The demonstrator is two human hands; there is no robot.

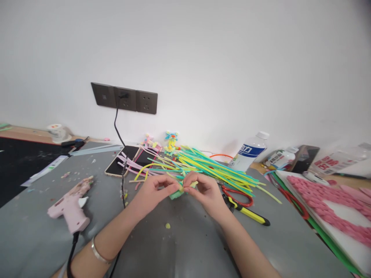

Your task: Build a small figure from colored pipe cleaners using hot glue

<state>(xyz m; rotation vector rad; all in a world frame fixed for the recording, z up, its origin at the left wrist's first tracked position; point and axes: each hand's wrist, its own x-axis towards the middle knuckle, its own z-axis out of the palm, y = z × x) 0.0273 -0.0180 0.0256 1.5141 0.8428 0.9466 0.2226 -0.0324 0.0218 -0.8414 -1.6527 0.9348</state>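
Note:
Both hands meet over the middle of the grey table. My left hand [156, 192] is closed, thumb and fingertips pinching a small green and yellow fuzzy piece [176, 194] that looks bent from pipe cleaners. From the other side my right hand [207, 193] pinches the same piece near its yellow part. The fingertips hide much of its shape. Just behind the hands lies a heap of green and yellow pipe cleaners [220, 170], with lilac pipe cleaners [136, 166] to its left.
A pink hot glue gun [71, 208] lies at left, its cord trailing forward. Red-handled scissors [240, 199] and yellow-black pliers [249, 214] lie right of my hands. A bottle [249, 151], pipe-cleaner figures [171, 143] and a phone [121, 161] are farther back. A black cable hangs from the socket [124, 98].

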